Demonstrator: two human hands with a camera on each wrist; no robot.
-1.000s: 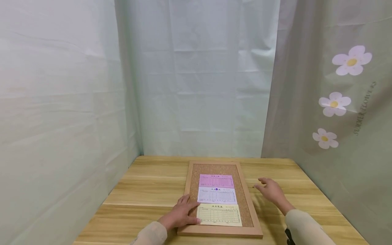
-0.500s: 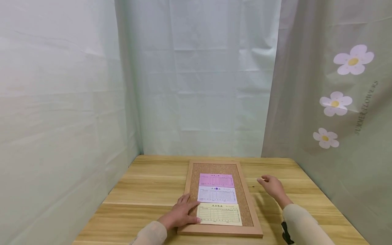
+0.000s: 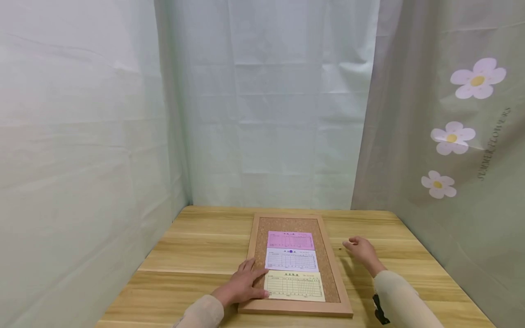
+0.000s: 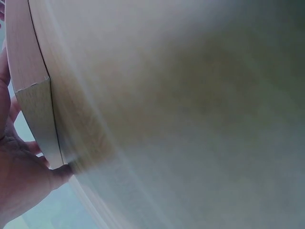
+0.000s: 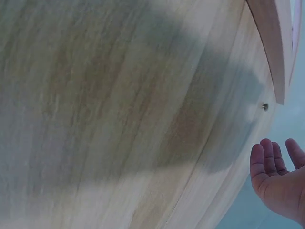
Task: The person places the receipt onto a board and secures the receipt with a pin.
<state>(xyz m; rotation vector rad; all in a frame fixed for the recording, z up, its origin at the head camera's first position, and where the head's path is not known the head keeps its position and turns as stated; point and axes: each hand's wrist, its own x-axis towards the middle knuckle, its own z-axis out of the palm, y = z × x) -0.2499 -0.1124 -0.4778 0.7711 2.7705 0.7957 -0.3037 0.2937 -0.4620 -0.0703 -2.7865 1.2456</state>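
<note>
A wood-framed cork board [image 3: 291, 223] lies on the table with a pink slip [image 3: 290, 240], a white slip [image 3: 291, 261] and a yellow slip [image 3: 294, 287] in a column. A round purple pushpin head [image 3: 290, 251] shows at the top of the white slip. My left hand [image 3: 242, 284] rests over the board's left edge, thumb on the yellow slip's lower left corner. Beyond the board's right side hovers my right hand [image 3: 362, 253], fingers bent and apart from the thumb, nothing seen between them. Near its fingertips a small dark tack-like thing [image 5: 265, 107] stands on the table.
The wooden table [image 3: 193, 255] extends on both sides of the board. Pale curtains [image 3: 266, 114] enclose it at the back and sides. Printed flowers [image 3: 477, 79] mark the right curtain. A black strap [image 3: 380, 310] hangs at the right sleeve.
The right hand drew back slightly from the small dark thing, then lowered toward it again. My left hand keeps its place on the board. The view has shifted a little.
</note>
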